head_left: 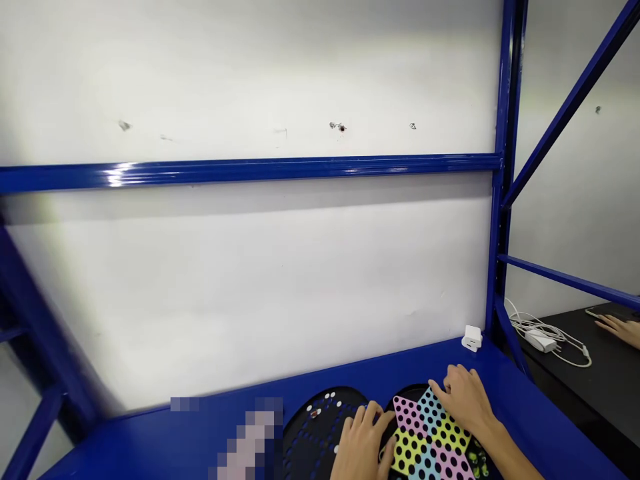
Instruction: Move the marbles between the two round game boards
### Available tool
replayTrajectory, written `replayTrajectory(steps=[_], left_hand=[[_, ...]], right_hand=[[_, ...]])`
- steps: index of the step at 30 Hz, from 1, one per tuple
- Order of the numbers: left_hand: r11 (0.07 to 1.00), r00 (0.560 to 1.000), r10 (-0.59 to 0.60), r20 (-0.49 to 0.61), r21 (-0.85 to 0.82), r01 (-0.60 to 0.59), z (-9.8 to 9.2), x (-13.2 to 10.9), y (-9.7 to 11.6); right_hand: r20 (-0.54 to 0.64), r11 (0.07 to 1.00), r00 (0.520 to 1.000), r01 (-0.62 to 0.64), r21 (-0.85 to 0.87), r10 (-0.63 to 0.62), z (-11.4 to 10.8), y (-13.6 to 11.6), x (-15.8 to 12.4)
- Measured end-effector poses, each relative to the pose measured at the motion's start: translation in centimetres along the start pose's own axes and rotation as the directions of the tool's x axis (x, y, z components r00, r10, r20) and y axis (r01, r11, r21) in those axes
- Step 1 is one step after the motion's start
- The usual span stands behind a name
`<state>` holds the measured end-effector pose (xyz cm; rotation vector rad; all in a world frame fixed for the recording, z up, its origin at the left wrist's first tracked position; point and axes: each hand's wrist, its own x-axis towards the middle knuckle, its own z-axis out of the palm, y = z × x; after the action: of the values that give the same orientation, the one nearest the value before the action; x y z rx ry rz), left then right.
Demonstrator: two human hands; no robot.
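A star-shaped Chinese checkers board (425, 448) in pink, blue and yellow, dotted with black holes, lies over a round black tray (413, 389) at the bottom right. My left hand (364, 441) is at the board's left edge, its thumb and fingers bent around that side. Across from it, my right hand (464, 399) has its thumb on the blue point, with the other fingers curled at the upper right edge. Greenish marbles (479, 461) show below the board's right side. Another round black tray (305, 440) with holes sits left of my left hand, bearing several small white pieces (330, 395).
Everything rests on a blue shelf (150, 443) framed by blue metal bars (250, 170) before a white wall. A white charger plug (471, 338) stands in the back right corner. On a black table (605, 367) are white cables (545, 337) and another person's hand (620, 329).
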<state>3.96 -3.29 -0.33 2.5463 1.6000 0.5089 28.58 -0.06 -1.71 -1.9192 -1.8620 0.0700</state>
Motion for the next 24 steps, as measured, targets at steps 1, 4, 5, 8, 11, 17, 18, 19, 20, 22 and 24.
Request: replayTrajectory(steps=[1,4,5,8,11,17,18,19,20,22,24], left_hand=[[1.000,1.000,0.004,-0.025,-0.011,-0.004,0.1,0.0,0.0],[0.999,0.998,-0.016,-0.056,-0.040,0.014,-0.3,0.1,0.0],[0.999,0.998,-0.026,-0.053,-0.041,0.024,-0.6,0.1,0.1],[0.998,0.998,-0.053,-0.024,-0.033,0.053,-1.4,0.0,0.3],[0.996,0.997,-0.080,0.002,-0.031,0.080,-1.8,-0.1,0.4],[0.993,0.993,-0.096,0.073,-0.066,0.101,-1.9,-0.2,0.9],[0.992,0.991,-0.102,0.082,-0.062,0.107,-1.9,-0.2,1.1],[0.992,0.991,-0.108,0.084,-0.054,0.113,-2.0,-0.2,1.2],[0.992,0.990,-0.111,0.083,-0.045,0.115,-2.0,-0.2,1.3],[0.993,0.990,-0.114,0.083,-0.024,0.117,-1.9,-0.3,1.4],[0.994,0.989,-0.109,0.099,-0.005,0.110,-1.7,-0.6,1.4]], right_hand=[[0.004,0.999,1.000,0.015,0.035,-0.015,-0.1,-0.1,-0.1],[0.078,0.977,0.988,0.116,0.181,-0.132,-0.3,-0.5,-0.5],[0.112,0.965,0.979,0.143,0.219,-0.170,-0.3,-0.6,-0.7],[0.171,0.963,0.970,0.130,0.235,-0.173,-0.1,-1.0,-0.9],[0.138,0.985,0.985,0.077,0.158,-0.099,-0.1,-1.0,-0.7],[0.082,0.997,0.996,0.039,0.059,-0.044,0.0,0.1,-0.3],[0.078,0.998,0.996,0.030,0.052,-0.034,0.0,0.3,-0.3],[0.074,0.999,0.997,0.022,0.047,-0.026,0.1,0.4,-0.2],[0.072,0.999,0.997,0.016,0.045,-0.019,0.2,0.4,-0.2],[0.079,0.999,0.997,0.002,0.041,-0.006,0.3,0.3,-0.2],[0.097,1.000,0.995,-0.009,0.022,0.007,0.3,0.1,-0.2]])
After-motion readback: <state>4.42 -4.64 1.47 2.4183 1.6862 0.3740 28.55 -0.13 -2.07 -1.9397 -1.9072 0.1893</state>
